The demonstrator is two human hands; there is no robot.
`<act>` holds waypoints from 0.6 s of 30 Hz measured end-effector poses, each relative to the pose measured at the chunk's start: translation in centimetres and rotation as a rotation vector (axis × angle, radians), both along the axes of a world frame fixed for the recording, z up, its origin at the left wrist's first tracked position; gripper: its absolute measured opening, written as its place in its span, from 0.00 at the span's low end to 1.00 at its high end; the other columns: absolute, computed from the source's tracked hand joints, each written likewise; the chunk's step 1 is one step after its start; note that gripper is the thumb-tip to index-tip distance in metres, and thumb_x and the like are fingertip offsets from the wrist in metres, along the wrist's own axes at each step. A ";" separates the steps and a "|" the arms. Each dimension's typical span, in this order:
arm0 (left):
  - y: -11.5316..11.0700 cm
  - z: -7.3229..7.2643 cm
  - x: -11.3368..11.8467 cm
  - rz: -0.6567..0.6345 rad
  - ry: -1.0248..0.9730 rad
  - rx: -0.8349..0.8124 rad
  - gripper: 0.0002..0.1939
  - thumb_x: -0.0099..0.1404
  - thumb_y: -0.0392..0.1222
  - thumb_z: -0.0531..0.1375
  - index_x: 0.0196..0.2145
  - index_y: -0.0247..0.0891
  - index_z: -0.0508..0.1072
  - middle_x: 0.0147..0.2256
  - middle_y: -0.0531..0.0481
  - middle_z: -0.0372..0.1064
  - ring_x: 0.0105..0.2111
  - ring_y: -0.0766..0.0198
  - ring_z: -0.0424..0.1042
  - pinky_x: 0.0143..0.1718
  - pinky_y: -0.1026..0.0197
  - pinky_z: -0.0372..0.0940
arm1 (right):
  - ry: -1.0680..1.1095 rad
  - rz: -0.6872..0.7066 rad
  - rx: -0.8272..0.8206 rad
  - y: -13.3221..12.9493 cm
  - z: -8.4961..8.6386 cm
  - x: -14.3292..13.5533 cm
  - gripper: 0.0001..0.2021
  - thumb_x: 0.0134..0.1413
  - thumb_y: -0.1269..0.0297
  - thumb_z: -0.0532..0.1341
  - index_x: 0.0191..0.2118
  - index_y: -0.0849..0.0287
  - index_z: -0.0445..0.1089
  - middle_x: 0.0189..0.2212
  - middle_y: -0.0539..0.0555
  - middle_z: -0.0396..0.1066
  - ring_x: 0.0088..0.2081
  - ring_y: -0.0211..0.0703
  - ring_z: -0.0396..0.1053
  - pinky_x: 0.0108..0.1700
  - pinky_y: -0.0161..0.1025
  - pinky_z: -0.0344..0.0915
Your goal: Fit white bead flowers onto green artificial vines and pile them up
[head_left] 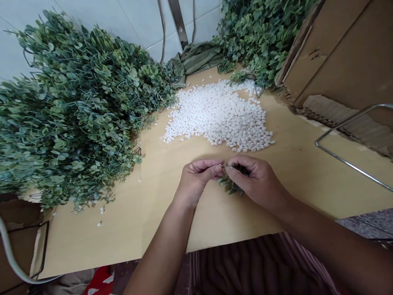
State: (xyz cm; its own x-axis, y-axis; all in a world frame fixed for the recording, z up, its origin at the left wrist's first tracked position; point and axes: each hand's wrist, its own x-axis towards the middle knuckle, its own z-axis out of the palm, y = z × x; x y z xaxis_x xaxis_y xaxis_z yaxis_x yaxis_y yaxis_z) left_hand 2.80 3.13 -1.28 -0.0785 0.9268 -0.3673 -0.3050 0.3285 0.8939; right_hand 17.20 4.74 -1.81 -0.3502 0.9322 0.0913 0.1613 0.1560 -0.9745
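Over the near middle of the table, both hands meet around a small sprig of artificial greenery (232, 186). My right hand (256, 180) pinches the sprig near its stem end, and the leaves hang below the fingers. Thumb and forefinger of my left hand (201, 176) are pressed together against that same end; whatever lies between them is too small and covered to make out. Just beyond the hands spreads a heap of small white plastic pieces (215, 114), apart from the fingers.
A large pile of artificial greenery (89, 98) covers the table's left side. More greenery (260, 37) stands at the back right beside a cardboard box (344, 61). A bent metal rod (346, 159) reaches over the right side. A dark green cloth (201, 57) lies by the tiled wall.
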 end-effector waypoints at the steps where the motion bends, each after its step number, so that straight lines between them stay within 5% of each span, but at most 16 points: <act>1: 0.0 0.0 0.0 0.001 0.002 0.000 0.10 0.40 0.39 0.71 0.24 0.35 0.78 0.19 0.52 0.72 0.21 0.71 0.67 0.25 0.67 0.63 | 0.003 0.004 0.003 0.0 0.0 0.0 0.09 0.50 0.68 0.55 0.22 0.60 0.65 0.19 0.49 0.64 0.24 0.35 0.61 0.27 0.31 0.60; 18: 0.0 0.2 0.1 -0.013 0.035 -0.012 0.10 0.38 0.40 0.71 0.21 0.34 0.77 0.18 0.52 0.72 0.19 0.70 0.67 0.23 0.66 0.65 | -0.002 0.014 -0.064 0.0 0.0 -0.1 0.09 0.49 0.67 0.56 0.21 0.60 0.65 0.18 0.48 0.66 0.22 0.34 0.62 0.23 0.31 0.61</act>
